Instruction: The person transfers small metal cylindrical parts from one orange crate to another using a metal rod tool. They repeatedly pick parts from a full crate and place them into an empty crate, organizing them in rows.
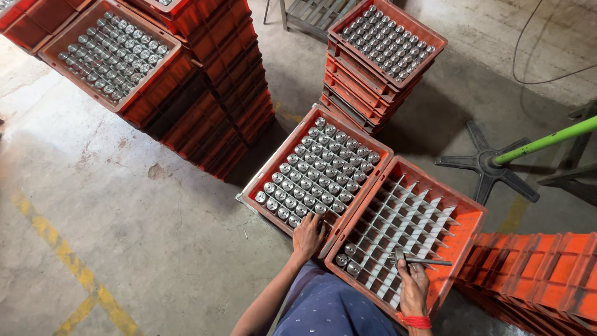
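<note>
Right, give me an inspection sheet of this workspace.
Surface: stained concrete floor, worn yellow line.
Job's things: full crate of metal cylinders; divider crate nearly empty, three cylinders in its near corner.
Clutter: nothing seen.
Grippers: left hand on the full crate's near edge; right hand holds a metal rod.
Cables: black cable.
Surroundings: stacked orange crates, black star-shaped base with green pole.
</note>
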`<state>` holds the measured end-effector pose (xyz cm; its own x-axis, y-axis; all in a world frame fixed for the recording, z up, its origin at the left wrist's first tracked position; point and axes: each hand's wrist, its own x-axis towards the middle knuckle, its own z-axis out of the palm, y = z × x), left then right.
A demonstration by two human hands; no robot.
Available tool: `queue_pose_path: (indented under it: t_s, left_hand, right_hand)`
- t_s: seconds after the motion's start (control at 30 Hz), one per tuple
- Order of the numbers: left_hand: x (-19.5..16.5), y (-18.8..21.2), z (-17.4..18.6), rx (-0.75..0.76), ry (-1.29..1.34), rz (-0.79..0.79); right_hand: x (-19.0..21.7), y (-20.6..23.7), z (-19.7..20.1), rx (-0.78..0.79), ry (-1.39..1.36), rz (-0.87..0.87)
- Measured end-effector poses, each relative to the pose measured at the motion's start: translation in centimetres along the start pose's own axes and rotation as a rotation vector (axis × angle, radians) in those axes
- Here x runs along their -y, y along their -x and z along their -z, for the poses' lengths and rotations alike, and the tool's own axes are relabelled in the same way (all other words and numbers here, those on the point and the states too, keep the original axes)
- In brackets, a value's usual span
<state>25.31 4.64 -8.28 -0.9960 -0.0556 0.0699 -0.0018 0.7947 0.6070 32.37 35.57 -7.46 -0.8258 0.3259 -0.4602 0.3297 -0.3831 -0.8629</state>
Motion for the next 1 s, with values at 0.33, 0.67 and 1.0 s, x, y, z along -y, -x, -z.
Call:
queue_pose_path:
  t_s: [0.33,0.67,1.0]
  left_hand:
    - [0.05,-0.03,-0.04,0.018,-0.001,0.016]
    - [0.01,-0.15,-0.03,-0.006,0.003,-0.013]
    - [-0.47,-0.37,0.48,0.011,-0.006,0.009]
  right_hand:
    - [0.49,0.14,-0.49,-0.029,0.077,-0.049]
    - [-0.08,-0.1,-0.38,0.01,-0.017,-0.01]
    - [0.41,-0.26,-1.08,0.046,0.069,-0.031]
